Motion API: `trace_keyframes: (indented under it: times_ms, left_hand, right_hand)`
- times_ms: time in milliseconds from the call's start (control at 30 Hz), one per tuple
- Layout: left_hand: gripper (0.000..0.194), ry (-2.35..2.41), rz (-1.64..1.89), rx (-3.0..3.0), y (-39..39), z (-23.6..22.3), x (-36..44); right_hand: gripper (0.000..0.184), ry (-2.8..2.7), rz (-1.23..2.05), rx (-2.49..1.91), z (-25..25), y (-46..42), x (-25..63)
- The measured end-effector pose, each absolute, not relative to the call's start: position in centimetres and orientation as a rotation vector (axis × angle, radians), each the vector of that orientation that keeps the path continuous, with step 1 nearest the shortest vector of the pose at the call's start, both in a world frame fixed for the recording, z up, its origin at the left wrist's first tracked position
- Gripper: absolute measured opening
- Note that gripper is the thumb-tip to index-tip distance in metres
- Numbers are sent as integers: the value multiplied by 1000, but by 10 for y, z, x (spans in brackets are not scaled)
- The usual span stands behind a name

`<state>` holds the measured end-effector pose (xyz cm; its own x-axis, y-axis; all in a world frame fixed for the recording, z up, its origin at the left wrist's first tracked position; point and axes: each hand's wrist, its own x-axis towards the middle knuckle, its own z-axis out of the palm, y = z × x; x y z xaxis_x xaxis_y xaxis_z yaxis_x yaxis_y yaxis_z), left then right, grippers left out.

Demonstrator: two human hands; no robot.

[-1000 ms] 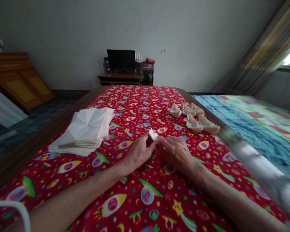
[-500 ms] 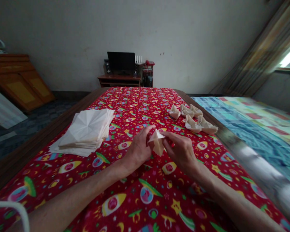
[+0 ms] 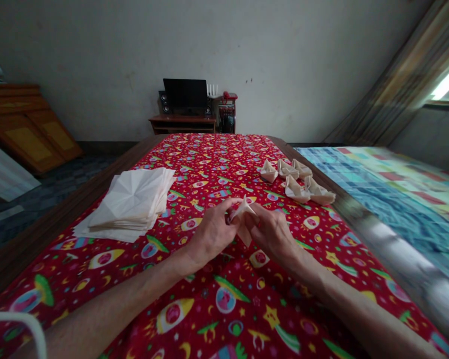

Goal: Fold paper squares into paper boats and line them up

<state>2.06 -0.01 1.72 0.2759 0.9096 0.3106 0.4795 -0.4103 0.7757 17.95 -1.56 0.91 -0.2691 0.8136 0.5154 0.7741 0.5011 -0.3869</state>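
Between my two hands is a small folded paper piece, cream-coloured, with a pointed tip sticking up and a lower point hanging down. My left hand is closed on its left side. My right hand pinches its right side, fingers partly hidden behind the paper. To the left lies a stack of creased square paper sheets. Several finished-looking folded paper shapes, boat-like with raised points, stand in a cluster at the right.
A red cloth with rocket prints covers the wooden table. A bed with a patterned sheet adjoins on the right. Beyond the far end stands a desk with a monitor. A white curved tube shows at lower left.
My right hand has closed in on the paper and turned inward. The paper's upper part now stands up in a narrower point with its side corners spread. The camera view shifted slightly.
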Motion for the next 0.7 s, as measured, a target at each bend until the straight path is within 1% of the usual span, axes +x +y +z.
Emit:
trace_keyframes:
  times_ms: [133,233,367,433,467,567,633,700]
  left_hand:
    - [43,1237,1066,2079,3,17,16]
    - [38,1258,1076,2156,8,11,13]
    - [27,1301,1025,2268,12,5,8]
    - [16,1266,941,2271,12,4,7]
    - [15,1253,903,2257,12,4,7]
    - [22,1263,840,2197,9,2,10]
    - [22,1277,830,2154,8,2,12]
    - [24,1256,835,2122,7,2,14]
  right_hand:
    - [15,-2013,127,-1374,7,-10,181]
    - [12,-2052,182,-1368,4,-10,181]
    - [14,-2136,226,-1328,4,-16,177]
    - [14,-2152,197,-1400,5,-19,175]
    - [14,-2155,159,-1455,5,-20,175]
    - [12,-2192,13,-1559,5,-20,176]
    - [18,-2227,-54,-1575,5,-18,176]
    - [19,-2244,-65,-1616,5,-15,175]
